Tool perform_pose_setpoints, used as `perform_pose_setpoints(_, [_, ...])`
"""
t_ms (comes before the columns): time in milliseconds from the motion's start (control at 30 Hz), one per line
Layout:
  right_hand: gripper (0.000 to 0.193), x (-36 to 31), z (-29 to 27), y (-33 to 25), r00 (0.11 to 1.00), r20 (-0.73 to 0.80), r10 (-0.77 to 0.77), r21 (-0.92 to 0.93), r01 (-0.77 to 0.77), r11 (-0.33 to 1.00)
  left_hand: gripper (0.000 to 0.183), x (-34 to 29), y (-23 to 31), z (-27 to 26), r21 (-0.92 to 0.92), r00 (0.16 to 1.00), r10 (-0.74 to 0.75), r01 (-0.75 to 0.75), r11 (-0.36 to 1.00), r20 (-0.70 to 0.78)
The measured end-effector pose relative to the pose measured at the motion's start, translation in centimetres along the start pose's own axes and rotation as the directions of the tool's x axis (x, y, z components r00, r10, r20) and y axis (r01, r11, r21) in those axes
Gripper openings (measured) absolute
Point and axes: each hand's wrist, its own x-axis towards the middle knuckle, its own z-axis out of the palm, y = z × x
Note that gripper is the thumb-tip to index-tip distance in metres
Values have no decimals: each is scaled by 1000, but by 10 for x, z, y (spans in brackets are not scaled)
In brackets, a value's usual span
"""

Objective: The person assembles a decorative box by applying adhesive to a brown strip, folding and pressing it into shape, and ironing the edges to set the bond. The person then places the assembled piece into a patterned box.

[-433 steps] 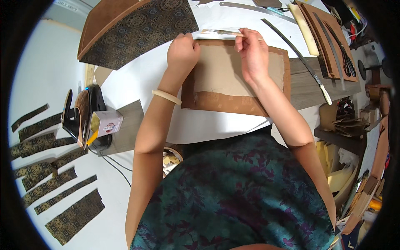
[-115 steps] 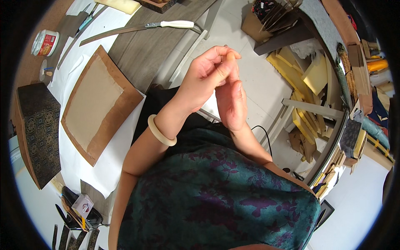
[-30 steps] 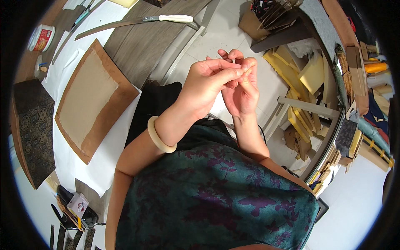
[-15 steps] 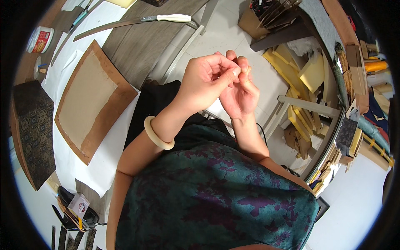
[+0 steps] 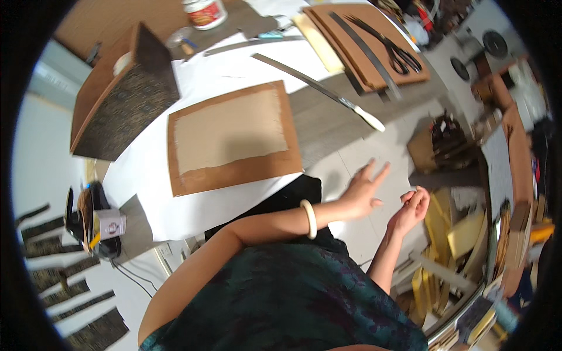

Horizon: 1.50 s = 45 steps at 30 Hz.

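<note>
My left hand [image 5: 363,192], with a pale bangle [image 5: 309,219] on its forearm, is held over the floor beyond the table's edge. Its fingers are spread and nothing shows in them. To its right, apart from it, my right hand [image 5: 408,212] has its fingers curled in; whether anything small is in them cannot be made out. Left of my hands a brown board with a beige sheet [image 5: 231,137] on it lies on white paper [image 5: 158,202]. A long metal ruler-like blade with a white handle [image 5: 370,118] lies across the table, its handle sticking out past the edge.
Scissors [image 5: 398,57] and a dark metal strip [image 5: 364,48] lie on stacked brown boards [image 5: 328,17]. A dark patterned box [image 5: 129,99] and a white tub [image 5: 205,13] stand on the table. Yellow foam pieces [image 5: 465,234] and a bin of scraps [image 5: 427,140] are at the right.
My hands, fingertips together before, have come apart, and my left fingers have spread. The view has swung left, bringing more of the table into sight.
</note>
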Motion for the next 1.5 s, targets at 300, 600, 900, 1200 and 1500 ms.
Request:
perform_pose_setpoints(300, [63, -42, 149, -135, 900, -19, -435, 275, 423, 864, 75, 17, 26, -11, -220, 963, -256, 267, 938, 77])
perform_pose_setpoints(600, [32, 50, 160, -15, 623, 532, -573, -391, 781, 487, 28, -126, 71, -211, -864, 946, 318, -210, 458, -62])
perform_pose_setpoints(900, [18, -171, 458, -114, -103, 907, -409, 352, 720, 598, 15, -381, -32, -265, -284, 203, -299, 99, 954, -933])
perform_pose_setpoints(1200, [69, -539, 752, -77, -814, 421, -400, 868, 234, 438, 19, -426, -19, -242, -200, 189, -187, -50, 979, -964])
perform_pose_setpoints(1500, [34, -571, 884, -50, -785, 80, -615, 983, -41, 181, 17, -427, -37, -256, -351, 239, -308, -161, 922, -921])
